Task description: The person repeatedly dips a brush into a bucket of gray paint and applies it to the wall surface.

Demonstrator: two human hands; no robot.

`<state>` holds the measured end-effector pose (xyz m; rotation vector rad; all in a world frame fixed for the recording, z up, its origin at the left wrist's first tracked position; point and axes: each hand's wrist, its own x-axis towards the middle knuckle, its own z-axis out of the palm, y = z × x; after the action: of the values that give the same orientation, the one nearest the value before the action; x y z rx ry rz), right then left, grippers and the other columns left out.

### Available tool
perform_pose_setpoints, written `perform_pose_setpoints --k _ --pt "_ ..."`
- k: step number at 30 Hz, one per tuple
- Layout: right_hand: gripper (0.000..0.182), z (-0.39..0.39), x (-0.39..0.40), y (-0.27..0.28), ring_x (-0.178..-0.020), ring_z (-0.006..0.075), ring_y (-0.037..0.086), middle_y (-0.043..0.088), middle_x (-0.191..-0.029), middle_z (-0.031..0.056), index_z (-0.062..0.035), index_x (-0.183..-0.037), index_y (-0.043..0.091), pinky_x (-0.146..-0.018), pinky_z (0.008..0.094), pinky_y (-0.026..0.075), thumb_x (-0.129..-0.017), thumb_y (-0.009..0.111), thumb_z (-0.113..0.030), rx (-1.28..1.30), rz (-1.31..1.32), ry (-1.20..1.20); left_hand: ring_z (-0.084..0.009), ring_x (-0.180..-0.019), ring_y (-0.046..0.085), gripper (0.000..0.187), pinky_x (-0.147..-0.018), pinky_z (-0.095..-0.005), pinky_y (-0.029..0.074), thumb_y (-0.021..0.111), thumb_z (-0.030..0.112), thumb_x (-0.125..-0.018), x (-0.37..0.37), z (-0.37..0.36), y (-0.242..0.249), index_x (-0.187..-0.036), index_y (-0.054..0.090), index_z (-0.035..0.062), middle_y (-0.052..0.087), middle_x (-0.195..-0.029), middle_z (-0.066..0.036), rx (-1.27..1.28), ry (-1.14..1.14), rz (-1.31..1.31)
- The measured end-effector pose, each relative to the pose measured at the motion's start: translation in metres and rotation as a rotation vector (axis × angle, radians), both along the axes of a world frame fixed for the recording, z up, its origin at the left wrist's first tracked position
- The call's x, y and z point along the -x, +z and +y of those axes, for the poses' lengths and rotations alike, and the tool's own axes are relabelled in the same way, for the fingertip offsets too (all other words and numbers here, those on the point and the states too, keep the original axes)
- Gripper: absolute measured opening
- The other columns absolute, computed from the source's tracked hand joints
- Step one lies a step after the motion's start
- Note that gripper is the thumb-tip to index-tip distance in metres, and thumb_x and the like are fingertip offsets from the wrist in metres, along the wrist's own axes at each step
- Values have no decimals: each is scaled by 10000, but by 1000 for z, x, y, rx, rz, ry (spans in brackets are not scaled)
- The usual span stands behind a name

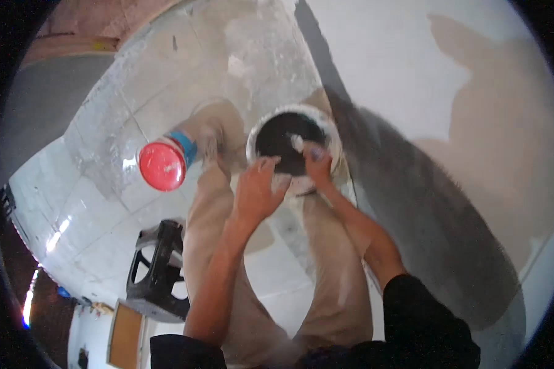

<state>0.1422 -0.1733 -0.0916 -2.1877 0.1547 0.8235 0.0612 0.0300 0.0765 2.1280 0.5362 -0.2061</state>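
Note:
A round bucket [256,132] with a pale, smeared rim stands on the floor between my feet, and its inside looks dark. My right hand [317,161] is over the right part of its opening, fingers closed. A small whitish piece [297,142] shows at those fingertips; I cannot tell what it is. At the near left of the rim is my left hand [261,184], its thumb and fingers apart and nothing between them. Pale smears mark the fingers of both hands.
To the left stands a tub with a red top [162,166] and blue side. A black plastic stool [157,270] is beside my left leg. On the right rises a white wall [375,49] with a broad grey area and a shadow. The tiled floor [166,80] has pale stains.

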Motion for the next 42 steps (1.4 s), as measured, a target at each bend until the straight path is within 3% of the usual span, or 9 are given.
perform_pose_setpoints --k 2,4,6,9,23,30,34,37,42 --pt "377 -3 -11 -10 -1046 300 664 629 -1217 186 23 -1234 608 -940 370 541 -970 637 -245 -411 258 -428 -401 -1000 633 423 -859 -489 506 701 266 -853 -2 9 2 -1180 611 14 652 -1100 -208 21 21 1" --pt "457 -3 -23 4 -1187 258 589 538 -1355 174 11 -1376 467 -1057 325 490 -993 599 -201 -411 413 -642 -399 -995 637 427 -856 -493 507 697 268 -856 -4 14 -11 -1189 610 17 656 -1092 -209 24 66 13" --pt "392 -10 -28 -1 -1119 256 628 607 -1210 157 25 -1278 532 -1007 321 538 -954 662 -154 -500 463 -815 -397 -999 637 436 -858 -497 507 690 278 -860 -4 10 -39 -1202 608 19 656 -1090 -211 38 120 62" --pt "471 -38 -19 -11 -1199 254 569 559 -1265 160 9 -1366 449 -1070 329 491 -968 642 -153 -662 555 -949 -400 -1008 635 462 -871 -499 504 677 303 -866 11 13 -68 -1225 604 22 649 -1115 -214 49 -260 212" --pt "255 -60 -25 -13 -1081 249 640 638 -1145 138 21 -1177 603 -1015 385 551 -934 650 -40 -736 477 -1005 -407 -1124 590 505 -965 -506 457 620 367 -921 -15 45 -49 -1294 564 32 611 -1219 -230 176 -261 374" --pt "331 -25 -27 6 -961 174 659 673 -1112 111 12 -1215 611 -853 306 531 -958 683 -183 -89 211 -213 -382 -1040 625 489 -885 -503 485 663 343 -877 -11 42 -66 -1249 582 38 634 -1139 -197 175 -212 257" --pt "264 -45 -25 21 -975 182 655 663 -1104 76 -7 -1190 611 -905 330 568 -933 658 -41 -285 327 -501 -372 -1047 624 478 -895 -497 488 661 345 -879 -21 50 -63 -1247 590 47 637 -1143 -186 126 -176 210" --pt "246 -56 -33 62 -1011 199 656 661 -1108 75 -9 -1188 609 -971 350 546 -957 643 -86 -510 334 -660 -371 -1064 618 478 -914 -498 480 659 346 -881 -39 68 -49 -1249 593 48 637 -1161 -174 223 -131 261" --pt "262 -14 -76 114 -1142 261 612 625 -1202 104 0 -1222 583 -1059 416 510 -978 618 -89 -689 67 -742 -369 -1083 608 470 -928 -503 471 655 339 -885 -45 80 -52 -1247 597 45 630 -1188 -166 236 -88 268"
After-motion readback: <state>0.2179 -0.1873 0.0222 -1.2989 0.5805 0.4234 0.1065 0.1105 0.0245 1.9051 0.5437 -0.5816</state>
